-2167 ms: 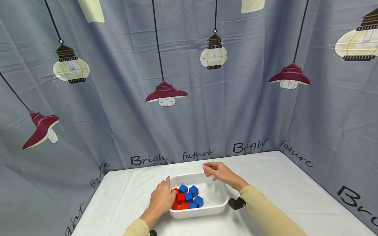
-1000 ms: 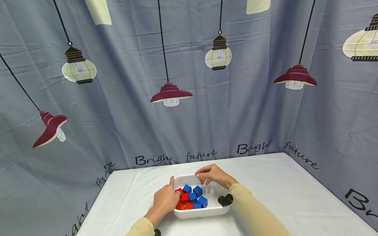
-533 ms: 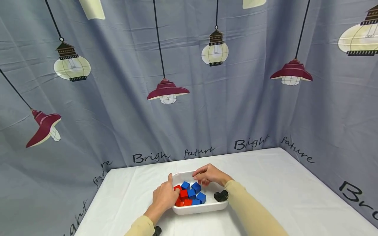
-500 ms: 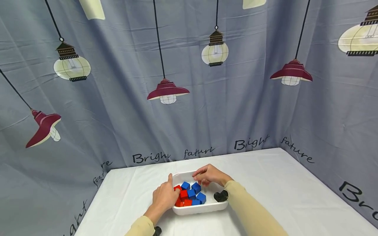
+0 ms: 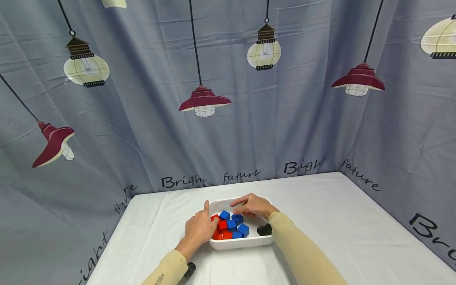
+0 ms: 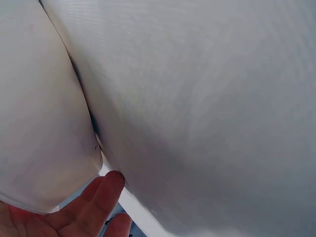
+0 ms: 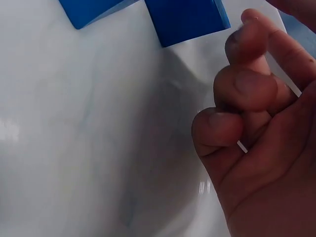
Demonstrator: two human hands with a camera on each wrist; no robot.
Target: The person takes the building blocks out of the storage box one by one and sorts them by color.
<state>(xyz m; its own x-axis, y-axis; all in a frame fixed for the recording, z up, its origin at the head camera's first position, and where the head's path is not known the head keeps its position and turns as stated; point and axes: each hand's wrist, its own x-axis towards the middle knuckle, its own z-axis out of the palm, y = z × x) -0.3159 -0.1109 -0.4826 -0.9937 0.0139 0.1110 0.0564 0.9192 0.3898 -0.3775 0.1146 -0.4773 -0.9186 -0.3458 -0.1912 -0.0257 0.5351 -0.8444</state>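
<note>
A white tray [image 5: 242, 243] stands on the table, with several red cubes [image 5: 222, 225] crowded at its left end and several blue cubes [image 5: 231, 225] beside them. My left hand [image 5: 198, 227] holds the tray's left wall, its thumb inside and the fingers along the outside. The left wrist view shows those fingers [image 6: 106, 195] against the tray's outer wall [image 6: 44, 108]. Over the tray's back half hovers my right hand [image 5: 254, 206], its index finger stretched out above the far right blue cube [image 5: 237, 218]. Its other fingers curl loosely in the right wrist view, holding nothing.
A white cloth covers the table [image 5: 320, 206]. Behind it hangs a grey-blue curtain [image 5: 149, 118] printed with lamps and lettering. A black wrist device [image 5: 264, 229] on the right arm hangs above the tray's right end.
My right hand has come left and down from the tray's back right rim to the blue cubes, and its index finger has straightened. The left hand keeps its hold on the tray.
</note>
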